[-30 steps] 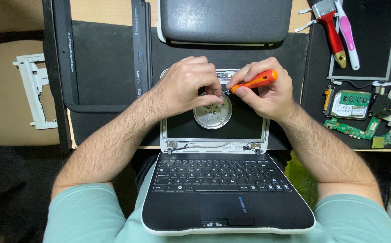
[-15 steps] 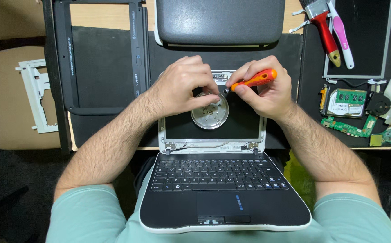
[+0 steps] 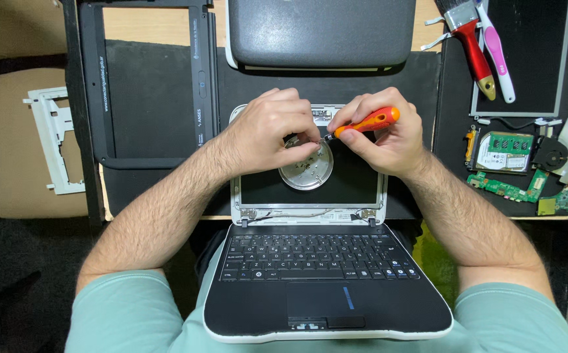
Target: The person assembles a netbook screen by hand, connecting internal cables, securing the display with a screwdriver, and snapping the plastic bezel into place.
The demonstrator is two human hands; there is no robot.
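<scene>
1. Far left: white plastic bracket (image 3: 54, 140) on the tan surface, then the black screen bezel frame (image 3: 150, 85) on the mat. Both well clear of our hands.
2. Left hand (image 3: 267, 134): fingers curled shut over the top edge of the small laptop's open lid (image 3: 310, 189), fingertips pinched at the tip of the screwdriver. Whether they hold a screw, we cannot tell; it's hidden.
3. Just below the fingertips: round metal dish (image 3: 306, 168) lying on the bare screen, small screws in it.
4. Screwdriver (image 3: 362, 123): orange handle, long axis near horizontal, tip pointing left toward the left fingertips, handle rising slightly to the right.
5. Right hand (image 3: 388, 140): closed around the handle, thumb and forefinger gripping. Both hands meet at the lid's upper centre; left is nearer the tip.
6. Right: brush (image 3: 470, 39), pink tool (image 3: 496, 55), loose circuit boards (image 3: 513, 170).
</scene>
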